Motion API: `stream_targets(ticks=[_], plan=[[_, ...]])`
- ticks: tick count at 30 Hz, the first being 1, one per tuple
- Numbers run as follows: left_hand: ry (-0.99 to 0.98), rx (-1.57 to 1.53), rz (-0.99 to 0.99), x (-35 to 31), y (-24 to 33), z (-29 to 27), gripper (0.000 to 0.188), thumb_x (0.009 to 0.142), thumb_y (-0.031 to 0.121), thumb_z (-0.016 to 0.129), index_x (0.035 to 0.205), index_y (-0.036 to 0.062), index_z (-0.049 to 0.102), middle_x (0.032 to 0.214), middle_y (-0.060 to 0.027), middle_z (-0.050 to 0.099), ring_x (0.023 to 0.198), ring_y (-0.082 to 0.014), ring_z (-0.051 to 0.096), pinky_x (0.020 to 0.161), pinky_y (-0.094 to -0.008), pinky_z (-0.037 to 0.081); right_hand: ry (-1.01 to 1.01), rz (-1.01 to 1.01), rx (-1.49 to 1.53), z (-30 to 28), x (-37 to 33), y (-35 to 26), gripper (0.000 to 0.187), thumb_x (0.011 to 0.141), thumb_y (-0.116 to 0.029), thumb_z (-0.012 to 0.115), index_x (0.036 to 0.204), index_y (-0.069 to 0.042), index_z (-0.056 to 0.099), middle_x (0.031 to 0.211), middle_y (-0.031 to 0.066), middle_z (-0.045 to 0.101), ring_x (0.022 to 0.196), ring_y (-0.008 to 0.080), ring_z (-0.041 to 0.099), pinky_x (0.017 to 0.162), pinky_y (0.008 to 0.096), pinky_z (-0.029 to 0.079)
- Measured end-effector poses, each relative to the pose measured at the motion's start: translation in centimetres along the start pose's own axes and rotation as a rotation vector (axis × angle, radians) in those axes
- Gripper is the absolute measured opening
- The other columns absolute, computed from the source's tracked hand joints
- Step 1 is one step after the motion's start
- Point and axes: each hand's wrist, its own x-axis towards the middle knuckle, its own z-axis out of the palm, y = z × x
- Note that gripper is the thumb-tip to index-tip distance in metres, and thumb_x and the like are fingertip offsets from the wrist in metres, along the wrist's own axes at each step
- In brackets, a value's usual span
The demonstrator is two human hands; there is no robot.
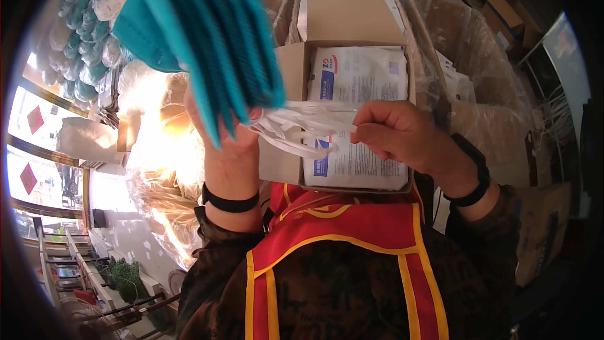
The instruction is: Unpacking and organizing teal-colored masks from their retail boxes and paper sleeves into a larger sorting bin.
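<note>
A fanned stack of teal face masks (217, 38) rises at the upper left, slightly blurred. My left hand (242, 141) is closed around its lower part, with most of the fingers hidden behind the masks. White elastic ear loops (292, 129) stretch from the stack toward the right. Their far ends are pinched between the thumb and fingers of my right hand (402, 135). Below the loops stands an open cardboard box (291, 69) with its flaps folded out. White printed packets (362, 79) with blue panels lie inside it.
Large plastic-lined cartons (484, 56) stand behind and to the right. Bagged teal and white goods (85, 31) pile up at the far left. Sunlit plastic wrapping (160, 195) lies left of my arm. A brown carton (544, 233) is at the right.
</note>
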Motion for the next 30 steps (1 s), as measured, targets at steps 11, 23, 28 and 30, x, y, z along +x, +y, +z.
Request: stream_targets(ticks=[11, 23, 28, 30], plan=[[-0.325, 1.537, -0.471, -1.2, -1.0, 6.3, 0.031, 0.07, 0.014, 0.074, 0.097, 0.0069, 0.06, 0.085, -0.0141, 0.063, 0.072, -0.0338, 0.063, 0.064, -0.0361, 0.05, -0.201, -0.133, -0.593, -1.9, -3.4, -5.9, 0.017, 0.094, -0.015, 0.057, 0.088, 0.0, 0.06, 0.073, 0.0073, 0.062, 0.067, 0.0144, 0.058, 0.063, 0.0308, 0.046], [0.371, 0.429, -0.018, -5.2, 8.1, -2.9, 0.032, 0.094, 0.02, 0.056, 0.117, -0.0031, 0.057, 0.102, -0.0133, 0.068, 0.084, -0.0246, 0.068, 0.073, -0.0385, 0.059, 0.557, -0.213, 0.158, -10.6, -12.6, -2.2, 0.016, 0.095, -0.02, 0.052, 0.087, -0.006, 0.052, 0.061, -0.0024, 0.042, 0.04, 0.0017, 0.027, 0.035, 0.0159, 0.022], [0.571, 0.146, 0.395, -2.0, 2.6, -1.2, 0.037, 0.097, 0.032, 0.048, 0.115, 0.0025, 0.062, 0.087, -0.0132, 0.066, 0.064, -0.017, 0.06, 0.06, -0.0331, 0.055, 0.054, -0.275, 0.588, -4.0, -6.2, 1.5, 0.027, 0.093, -0.029, 0.056, 0.085, -0.004, 0.052, 0.063, 0.0009, 0.045, 0.044, 0.0036, 0.033, 0.037, 0.017, 0.024], [0.494, 0.125, 0.426, -0.7, 1.2, -0.4, 0.038, 0.097, 0.032, 0.048, 0.115, 0.0012, 0.061, 0.079, -0.0121, 0.064, 0.051, -0.0122, 0.054, 0.05, -0.0272, 0.053, -0.019, -0.293, 0.617, -2.0, -4.4, 2.1, 0.028, 0.093, -0.029, 0.057, 0.083, -0.004, 0.052, 0.064, 0.0011, 0.046, 0.045, 0.004, 0.033, 0.038, 0.0171, 0.024]])
